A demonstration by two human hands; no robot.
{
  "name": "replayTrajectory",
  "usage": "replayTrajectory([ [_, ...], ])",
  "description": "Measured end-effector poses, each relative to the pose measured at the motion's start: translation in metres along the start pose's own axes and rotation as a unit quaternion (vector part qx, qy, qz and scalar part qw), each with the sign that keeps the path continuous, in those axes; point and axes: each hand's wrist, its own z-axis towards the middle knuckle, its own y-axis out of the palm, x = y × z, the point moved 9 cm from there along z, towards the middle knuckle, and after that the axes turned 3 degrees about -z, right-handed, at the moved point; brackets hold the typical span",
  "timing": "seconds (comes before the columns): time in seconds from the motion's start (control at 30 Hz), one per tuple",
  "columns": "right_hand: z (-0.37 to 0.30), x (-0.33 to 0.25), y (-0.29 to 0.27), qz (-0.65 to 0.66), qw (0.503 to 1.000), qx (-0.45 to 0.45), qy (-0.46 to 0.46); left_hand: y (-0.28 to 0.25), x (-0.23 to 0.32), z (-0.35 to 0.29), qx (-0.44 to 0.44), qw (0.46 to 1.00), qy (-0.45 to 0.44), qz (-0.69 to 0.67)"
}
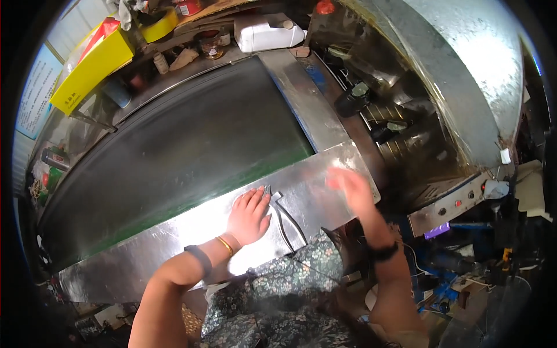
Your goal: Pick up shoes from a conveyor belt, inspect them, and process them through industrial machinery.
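Fingers of your left hand [249, 217] lie close together and nearly flat on the counter [325, 200], with a small grey bit [267, 189] at their tips; I cannot tell if they hold it. Black-handled pliers [276, 197] lie just beside them. Your right hand [351, 185] is blurry over the counter, so its grip is unclear. With the pliers unheld, you seem between steps; how much is done or left doesn't show.

Silvery ledge [316, 188], green-edged black belt [203, 127]

Head-worn fisheye — close above left hand [248, 218] and right hand [353, 187], facing down
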Motion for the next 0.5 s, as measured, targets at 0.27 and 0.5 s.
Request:
replayTrajectory([
  [0.27,-0.224,-0.023,0.078,0.072,0.988,0.122,0.059,0.001,0.017,0.009,0.067,0.997,0.046,-0.017],
  [0.5,-0.244,-0.083,0.112,-0.329,0.863,0.251,-0.288,0.006,0.02,-0.001,0.089,0.995,0.052,-0.016],
])
